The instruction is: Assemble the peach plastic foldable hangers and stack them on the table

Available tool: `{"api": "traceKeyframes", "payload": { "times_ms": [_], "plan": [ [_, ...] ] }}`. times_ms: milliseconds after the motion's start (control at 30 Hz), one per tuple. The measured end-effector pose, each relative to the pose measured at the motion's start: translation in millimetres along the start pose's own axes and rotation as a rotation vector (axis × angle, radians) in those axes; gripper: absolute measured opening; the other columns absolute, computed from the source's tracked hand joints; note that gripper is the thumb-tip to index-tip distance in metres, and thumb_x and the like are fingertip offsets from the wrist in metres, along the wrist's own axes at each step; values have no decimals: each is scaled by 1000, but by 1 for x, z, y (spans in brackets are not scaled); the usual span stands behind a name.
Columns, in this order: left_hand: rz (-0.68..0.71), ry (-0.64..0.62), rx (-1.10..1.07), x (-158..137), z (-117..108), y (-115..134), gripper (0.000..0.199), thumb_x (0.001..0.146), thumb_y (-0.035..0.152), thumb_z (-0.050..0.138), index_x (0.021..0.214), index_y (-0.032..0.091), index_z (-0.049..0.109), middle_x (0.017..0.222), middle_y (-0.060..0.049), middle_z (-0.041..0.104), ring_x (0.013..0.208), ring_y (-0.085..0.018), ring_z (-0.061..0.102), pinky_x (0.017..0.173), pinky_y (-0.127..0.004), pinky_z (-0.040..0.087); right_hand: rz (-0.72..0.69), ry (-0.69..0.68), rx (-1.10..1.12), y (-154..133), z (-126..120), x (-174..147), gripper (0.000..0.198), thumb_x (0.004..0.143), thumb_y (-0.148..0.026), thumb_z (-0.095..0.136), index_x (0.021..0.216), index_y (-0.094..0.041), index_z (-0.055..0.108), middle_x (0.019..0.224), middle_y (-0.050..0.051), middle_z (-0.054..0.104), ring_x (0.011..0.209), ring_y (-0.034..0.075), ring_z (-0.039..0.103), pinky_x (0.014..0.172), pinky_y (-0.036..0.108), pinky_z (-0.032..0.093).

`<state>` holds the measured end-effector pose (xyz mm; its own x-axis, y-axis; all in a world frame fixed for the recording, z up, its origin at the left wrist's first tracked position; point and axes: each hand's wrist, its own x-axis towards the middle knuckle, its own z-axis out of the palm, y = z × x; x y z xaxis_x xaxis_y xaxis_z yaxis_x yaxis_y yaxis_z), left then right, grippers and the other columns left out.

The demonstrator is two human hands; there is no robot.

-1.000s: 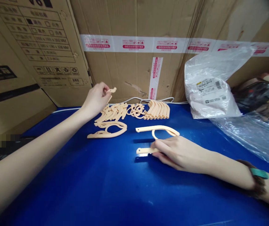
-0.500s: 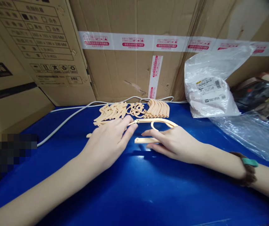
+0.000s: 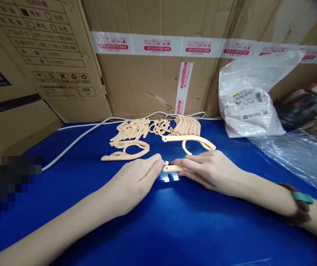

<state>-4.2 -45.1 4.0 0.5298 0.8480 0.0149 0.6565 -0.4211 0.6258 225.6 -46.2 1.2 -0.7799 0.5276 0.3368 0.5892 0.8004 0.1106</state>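
My left hand [image 3: 136, 181] is closed in a pinch on a small beige plastic hanger hook [image 3: 166, 163]. Only the knobbed end shows past the fingertips; the rest is hidden. This end meets the holed tip of a beige hanger arm [image 3: 171, 168], which my right hand [image 3: 213, 170] grips between thumb and fingers. Just beyond the right hand lies another curved hanger arm [image 3: 186, 139] with a hole at its left end and a curved loop under it. On the table beyond my left hand rests a beige hanger part [image 3: 125, 157] with a rounded opening.
At the back lie piles of wavy hanger arms [image 3: 132, 129], loose hooks [image 3: 161, 127] and stacked curved arms [image 3: 187, 126]. Cardboard boxes [image 3: 136, 85] wall off the blue table [image 3: 175, 229]. A white cable [image 3: 86, 136] runs along the back. Plastic bags [image 3: 249, 111] stand at right.
My left hand has come nearer and down with the hook, from the far arm's end to the arm in my right hand. The part at left is now uncovered.
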Motion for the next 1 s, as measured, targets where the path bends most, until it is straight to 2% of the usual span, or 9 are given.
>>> {"api": "traceKeyframes", "payload": {
  "times_ms": [167,467,700,867,1000],
  "plan": [
    [18,-33,12,0,-1,-1,42,98,47,17,69,22,34,63,3,43,60,-16,43,59,-31,33,0,-14,-24,0,1,-1,32,102,-34,33,110,-19,61,85,2,71,66,13,66,57,24,39],
    [60,-87,201,-2,-6,-2,42,99,45,16,73,22,41,61,2,50,57,-17,47,57,-32,29,29,-10,1,6,-1,-1,30,101,-34,36,108,-18,61,84,2,71,64,13,65,55,24,39],
    [68,29,35,2,-8,-8,44,99,44,16,71,21,42,66,2,50,64,-16,48,63,-31,35,4,-2,29,6,-4,-1,29,100,-34,38,110,-18,61,84,1,71,66,12,65,58,23,40],
    [52,-44,32,2,-5,-7,45,100,44,16,73,21,45,66,2,50,65,-16,49,63,-31,35,-3,5,7,4,-2,0,29,100,-34,38,110,-19,61,84,1,71,63,12,65,57,24,38],
    [65,-56,62,0,-3,-4,45,100,44,15,71,21,42,64,3,49,61,-15,48,60,-30,32,0,-14,20,3,0,-1,31,101,-35,37,111,-20,61,84,1,71,64,12,64,57,24,38]
  ]
}}
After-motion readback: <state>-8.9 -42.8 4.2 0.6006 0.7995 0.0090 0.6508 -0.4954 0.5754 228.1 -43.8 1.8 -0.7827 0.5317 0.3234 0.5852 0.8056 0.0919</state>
